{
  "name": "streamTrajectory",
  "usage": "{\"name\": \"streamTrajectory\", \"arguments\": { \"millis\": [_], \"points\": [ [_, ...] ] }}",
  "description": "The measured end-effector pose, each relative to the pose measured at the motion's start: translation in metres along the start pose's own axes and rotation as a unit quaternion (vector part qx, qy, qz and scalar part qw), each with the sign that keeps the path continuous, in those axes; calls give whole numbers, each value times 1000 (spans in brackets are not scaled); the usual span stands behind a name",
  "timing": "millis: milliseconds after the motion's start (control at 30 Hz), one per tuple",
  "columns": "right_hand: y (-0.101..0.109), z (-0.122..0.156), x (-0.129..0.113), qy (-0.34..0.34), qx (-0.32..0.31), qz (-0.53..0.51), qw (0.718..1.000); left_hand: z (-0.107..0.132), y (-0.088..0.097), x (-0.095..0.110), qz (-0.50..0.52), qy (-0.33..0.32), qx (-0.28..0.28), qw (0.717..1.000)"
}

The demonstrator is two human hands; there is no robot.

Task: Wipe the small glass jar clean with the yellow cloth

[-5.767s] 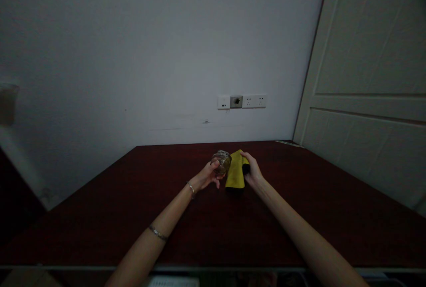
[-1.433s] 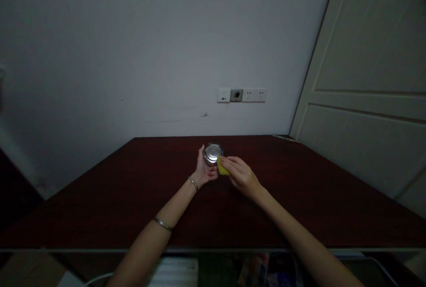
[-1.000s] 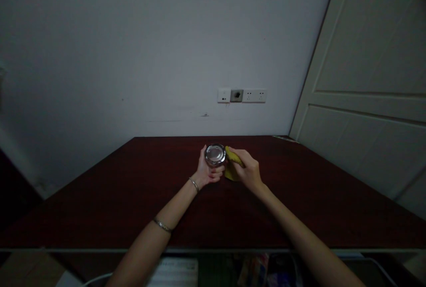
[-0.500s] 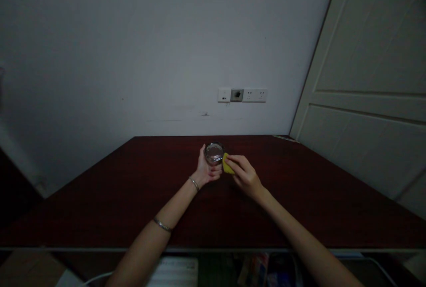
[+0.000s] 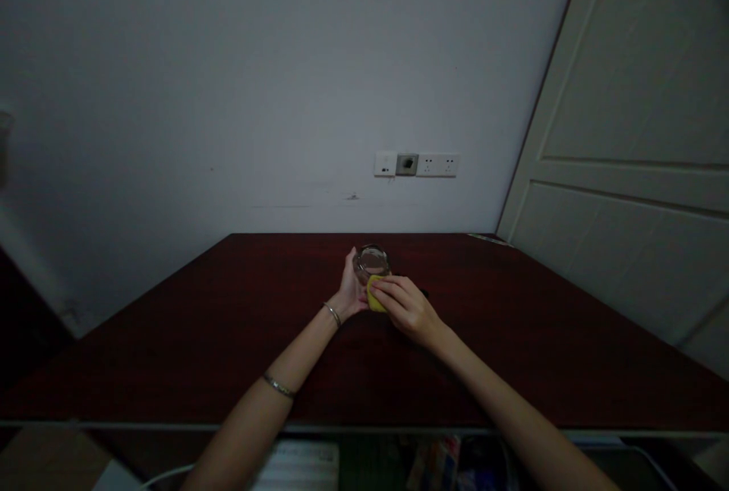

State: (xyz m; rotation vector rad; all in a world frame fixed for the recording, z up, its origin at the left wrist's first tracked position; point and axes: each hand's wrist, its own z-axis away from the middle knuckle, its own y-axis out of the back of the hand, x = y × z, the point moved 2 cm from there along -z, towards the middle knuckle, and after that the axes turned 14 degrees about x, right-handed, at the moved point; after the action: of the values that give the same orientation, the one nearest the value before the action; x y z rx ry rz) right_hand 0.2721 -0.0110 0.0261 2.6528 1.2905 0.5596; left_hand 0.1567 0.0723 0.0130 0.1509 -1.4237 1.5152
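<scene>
A small clear glass jar [image 5: 371, 259] stands on the dark red table [image 5: 228, 339], near its far middle. My left hand [image 5: 351, 292] is wrapped round the jar's left side. A bunched yellow cloth [image 5: 374, 298] is pressed against the jar's near side by my right hand [image 5: 403, 307], whose closed fingers cover most of the cloth. Both wrists reach in from the near edge; the left arm wears two thin bracelets.
A white wall with a row of sockets [image 5: 416, 165] rises behind the table. A pale panelled door [image 5: 632, 172] stands along the right. Below the table's near edge lie papers and coloured packets [image 5: 444, 461], dim and hard to read.
The right hand and cloth have slid from the jar's right side round to its near side and lower. The left hand keeps its hold on the jar.
</scene>
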Motion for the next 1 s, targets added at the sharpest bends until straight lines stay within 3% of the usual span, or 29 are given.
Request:
{"name": "streamTrajectory", "arguments": {
  "millis": [100,200,433,533,667,900,1000],
  "points": [
    [-2,-5,-2,4,-6,4,1000,1,-4,0,20,-60,11,998],
    [-5,-10,-4,8,-12,10,1000,0,-5,-1,14,-78,11,997],
    [-7,-22,-7,13,-4,34,999,0,-3,-5,-39,-52,17,998],
    [-6,-27,-7,-6,1,39,999,0,-1,-7,-54,-66,24,996],
    [-2,-34,1,-49,-4,59,997,-7,8,-14,-146,-74,26,986],
    [10,-44,20,-71,6,70,995,1,5,-15,-153,-33,-63,986],
    [13,-42,26,-83,8,67,994,9,2,-11,-141,-16,-65,988]
  ]
}}
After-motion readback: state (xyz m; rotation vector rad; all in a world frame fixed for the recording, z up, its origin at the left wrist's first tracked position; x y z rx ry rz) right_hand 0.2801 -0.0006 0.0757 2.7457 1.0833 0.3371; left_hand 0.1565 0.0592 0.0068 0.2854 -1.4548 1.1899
